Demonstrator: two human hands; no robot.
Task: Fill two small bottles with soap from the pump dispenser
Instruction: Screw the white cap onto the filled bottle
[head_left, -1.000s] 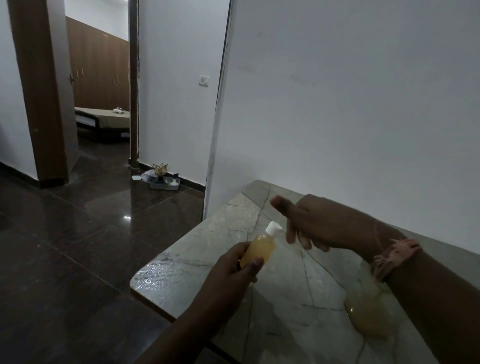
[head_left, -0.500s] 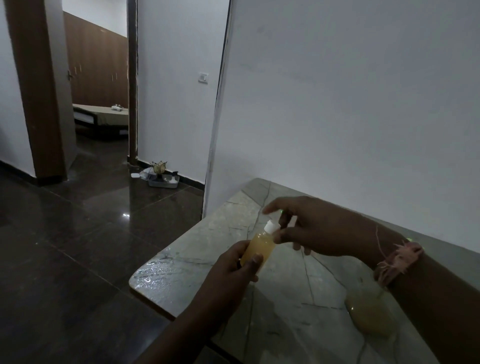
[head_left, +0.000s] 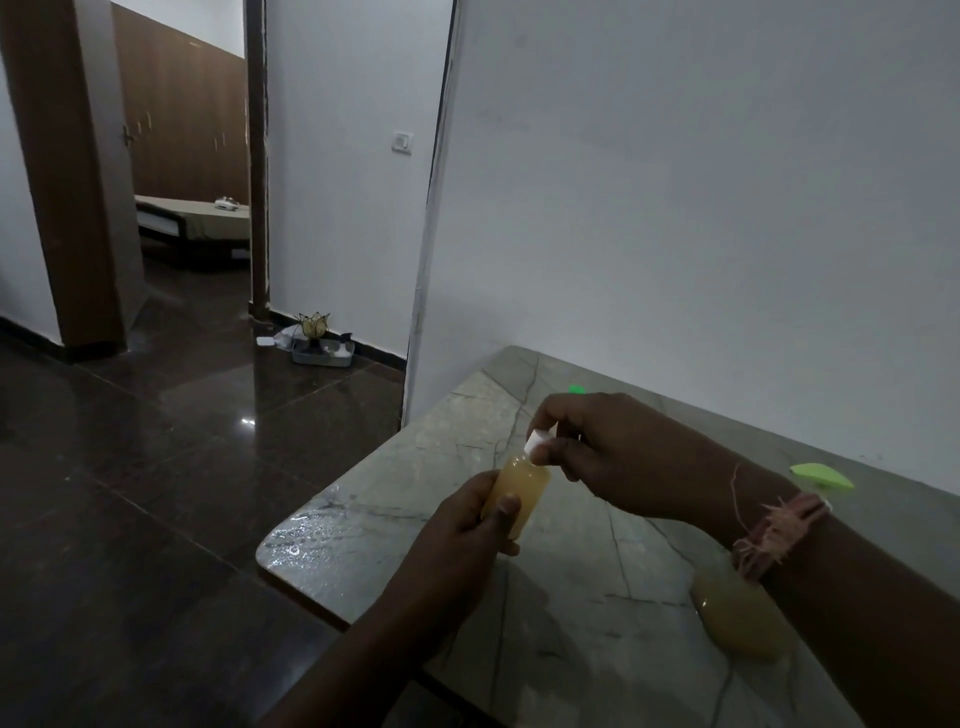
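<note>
Over the marble table (head_left: 597, 649), the left hand (head_left: 467, 525) grips a small bottle (head_left: 517, 491) of amber soap while the right hand (head_left: 618, 457) pinches its white cap (head_left: 537, 441), the right forearm partly hiding a larger soap-filled dispenser (head_left: 737, 618) with a green pump top (head_left: 821, 475) near the wall.

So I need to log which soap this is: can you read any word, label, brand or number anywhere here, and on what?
None can be read.
Small bottle in the left hand: no label shows.
White cap, pinched by the right hand: blank.
Pump dispenser: no print shows.
</note>
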